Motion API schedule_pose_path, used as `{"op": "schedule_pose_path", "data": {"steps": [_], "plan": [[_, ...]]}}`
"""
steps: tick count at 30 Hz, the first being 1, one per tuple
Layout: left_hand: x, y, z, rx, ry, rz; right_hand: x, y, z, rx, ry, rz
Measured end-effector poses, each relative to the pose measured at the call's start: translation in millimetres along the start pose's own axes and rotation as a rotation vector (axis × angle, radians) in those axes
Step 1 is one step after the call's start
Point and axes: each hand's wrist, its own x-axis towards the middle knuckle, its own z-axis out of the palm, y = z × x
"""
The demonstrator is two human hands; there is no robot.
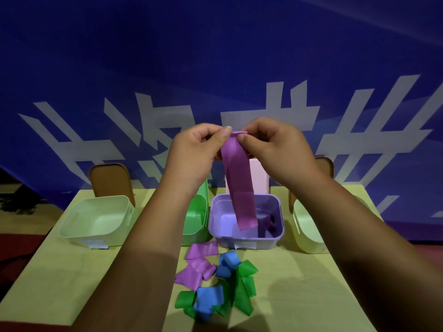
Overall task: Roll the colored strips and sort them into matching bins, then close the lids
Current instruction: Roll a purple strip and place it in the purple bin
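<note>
Loose strips, purple bin holding roll

The purple strip looked like thin, smooth, rubbery film, matt with a soft sheen, with a crease across it low down. The loose strips seemed the same limp, curling stuff. The purple bin was smooth moulded plastic, slightly translucent, with gloss on its floor. The pale bin, green bin and right bin were opaque plastic with a satin finish. The pink lid looked like matt plastic. The brown lids were matt; plastic or wood could not be told. A white, paper-like label was stuck on the pale bin. The table was smooth and matt. The banner was creased, cloth or vinyl.
</note>
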Motion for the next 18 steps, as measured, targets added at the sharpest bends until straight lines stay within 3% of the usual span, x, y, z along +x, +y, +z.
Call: {"op": "schedule_pose_path", "data": {"steps": [6,18], "plan": [[0.7,-3.5,1.3,0.021,-0.001,-0.038,-2.2,0.5,-1.9,0.041,-0.056,0.024],[1.0,-2.1,3.8,-0.013,0.02,0.014,-1.5,1.4,1.5,0.145,0.02,0.051]]}}
